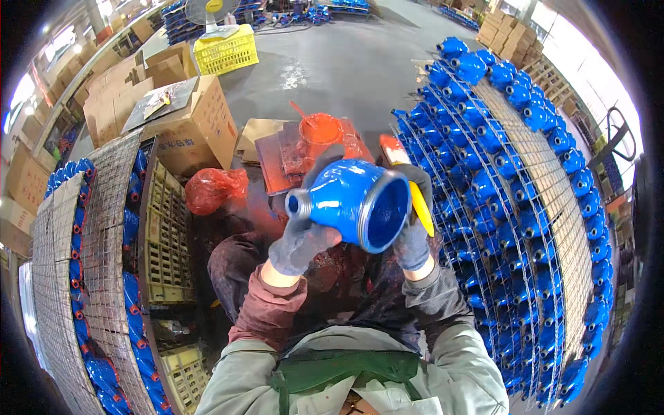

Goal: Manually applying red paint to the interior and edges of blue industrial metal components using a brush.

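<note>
In front of my lap I hold a blue, bulb-shaped metal casting (339, 197), its narrow threaded neck to the left and its wide open rim to the right. My left hand (297, 245), in a grey glove, is closed around its underside near the neck. On the far side of the rim, my gloved right hand (413, 245) grips a paintbrush (420, 207) with a yellow handle; its red-coated bristles point up and away. Whether these fingers also press on the casting is hidden. Beyond the casting stands a red-smeared paint tub (319, 131) with a stick leaning out.
Wire-mesh racks of blue castings (477, 180) rise close on my right. Stacked boards and blue parts (104, 277) stand left, beside yellowish crates (169, 235). A red plastic bag (216, 190), a cardboard box (190, 121) and a yellow crate (227, 52) lie ahead.
</note>
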Available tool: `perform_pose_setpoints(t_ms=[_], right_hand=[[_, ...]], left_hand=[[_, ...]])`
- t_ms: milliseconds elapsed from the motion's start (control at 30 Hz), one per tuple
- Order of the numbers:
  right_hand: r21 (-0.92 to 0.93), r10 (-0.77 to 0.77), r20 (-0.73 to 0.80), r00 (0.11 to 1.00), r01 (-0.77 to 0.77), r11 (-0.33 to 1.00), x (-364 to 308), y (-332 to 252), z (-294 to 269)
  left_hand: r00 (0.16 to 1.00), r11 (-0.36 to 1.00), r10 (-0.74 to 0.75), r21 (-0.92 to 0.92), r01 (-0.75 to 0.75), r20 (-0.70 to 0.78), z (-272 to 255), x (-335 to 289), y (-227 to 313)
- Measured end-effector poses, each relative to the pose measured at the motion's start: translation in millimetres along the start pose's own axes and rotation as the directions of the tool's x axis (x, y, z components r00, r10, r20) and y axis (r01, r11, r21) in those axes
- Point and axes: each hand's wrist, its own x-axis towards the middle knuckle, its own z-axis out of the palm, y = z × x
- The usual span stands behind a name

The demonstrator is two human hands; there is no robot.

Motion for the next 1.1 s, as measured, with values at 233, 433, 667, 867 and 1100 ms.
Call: perform_pose_setpoints(t_ms=[233,433,667,867,1100], right_hand=[[0.145,0.018,0.190,0.982,-0.046,0.988,35,-23,10],[-0.441,0.022,0.419,0.908,0.182,0.879,21,-1,3],[0.076,0.121,0.050,0.991,-0.125,0.989,1,23,-17],[-0.161,0.269,0.172,0.948,-0.242,0.957,-36,16,-66],[-0.104,0.194,0.065,0.979,-0.186,0.977,-20,15,-83]], left_hand=[[0.978,0.835,-0.109,-0.518,0.187,0.177,13,-6,5],[0.886,0.698,-0.441,-0.567,0.437,0.140,-14,-27,-52],[0.853,0.717,-0.454,-0.675,0.177,-0.259,18,-48,-57],[0.970,0.712,-0.244,-0.680,0.174,-0.007,8,-40,3],[0.875,0.767,-0.049,-0.579,-0.276,-0.482,-47,12,26]])
